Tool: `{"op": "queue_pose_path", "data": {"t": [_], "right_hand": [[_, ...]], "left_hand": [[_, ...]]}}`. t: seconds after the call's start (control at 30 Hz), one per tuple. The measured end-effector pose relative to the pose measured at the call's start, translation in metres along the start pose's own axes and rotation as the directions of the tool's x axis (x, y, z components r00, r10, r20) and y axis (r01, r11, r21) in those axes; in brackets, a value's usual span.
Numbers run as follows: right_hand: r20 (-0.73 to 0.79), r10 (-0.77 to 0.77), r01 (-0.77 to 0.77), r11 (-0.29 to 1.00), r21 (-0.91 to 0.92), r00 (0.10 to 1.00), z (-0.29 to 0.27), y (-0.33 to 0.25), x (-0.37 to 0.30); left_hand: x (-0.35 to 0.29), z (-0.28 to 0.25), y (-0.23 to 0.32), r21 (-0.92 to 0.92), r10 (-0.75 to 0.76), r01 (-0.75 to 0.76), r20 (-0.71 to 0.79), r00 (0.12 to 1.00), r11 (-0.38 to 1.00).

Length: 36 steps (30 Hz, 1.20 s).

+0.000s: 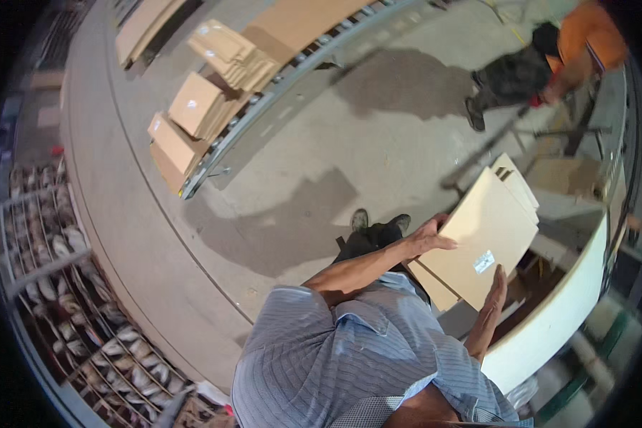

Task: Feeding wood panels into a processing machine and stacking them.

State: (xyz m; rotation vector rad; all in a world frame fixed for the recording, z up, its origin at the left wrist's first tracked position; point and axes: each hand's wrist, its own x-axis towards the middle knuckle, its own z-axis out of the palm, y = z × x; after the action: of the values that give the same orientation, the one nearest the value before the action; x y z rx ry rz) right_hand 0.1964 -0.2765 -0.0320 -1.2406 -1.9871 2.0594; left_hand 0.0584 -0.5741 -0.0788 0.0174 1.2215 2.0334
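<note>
A tan flat board (486,227) with a white label (483,262) lies tilted in front of me, to the right of my body. My left hand (434,237) grips its left edge, the thumb on the top face and the fingers partly hidden. Against the near right edge, my right hand (493,294) rests with its fingers stretched out flat. More tan boards (522,191) stick out past the far corner, and another board (435,285) shows beneath on the near side. How the boards are supported underneath is hidden.
A white curved-looking bin wall (563,321) stands at my right, with boards inside. Stacks of tan boards (196,107) sit on a roller conveyor (242,123) at far left. A co-worker in orange (588,39) bends at far right. A metal rack (85,314) stands at left.
</note>
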Motion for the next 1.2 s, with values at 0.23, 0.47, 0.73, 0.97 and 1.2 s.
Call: {"op": "queue_pose_path", "data": {"t": [0.23, 0.47, 0.73, 0.97, 1.2], "right_hand": [[0.47, 0.088, -0.057, 0.995, -0.081, 0.878, 0.162, -0.079, 0.104], [0.785, 0.153, 0.013, 0.98, -0.201, 0.6, 0.411, -0.104, 0.22], [0.771, 0.409, 0.065, 0.864, -0.5, 0.488, 0.69, -0.197, 0.175], [0.866, 0.374, 0.145, 0.887, -0.439, 0.332, 0.863, -0.185, 0.159], [0.872, 0.485, 0.217, 0.846, -0.487, 0.067, 1.015, -0.105, 0.082]], "left_hand": [[-0.023, -0.068, 0.082, -0.056, 0.088, -0.114, -0.336, 0.938, 0.992], [-0.011, -0.223, 0.144, -0.195, 0.151, -0.346, -0.634, 0.758, 0.918], [-0.017, -0.372, 0.211, -0.14, 0.2, -0.522, -0.817, 0.541, 0.841], [-0.069, -0.478, 0.272, -0.252, 0.02, -0.497, -0.878, 0.478, 0.831], [-0.172, -0.554, 0.262, -0.215, -0.045, -0.634, -0.961, 0.274, 0.743]]}}
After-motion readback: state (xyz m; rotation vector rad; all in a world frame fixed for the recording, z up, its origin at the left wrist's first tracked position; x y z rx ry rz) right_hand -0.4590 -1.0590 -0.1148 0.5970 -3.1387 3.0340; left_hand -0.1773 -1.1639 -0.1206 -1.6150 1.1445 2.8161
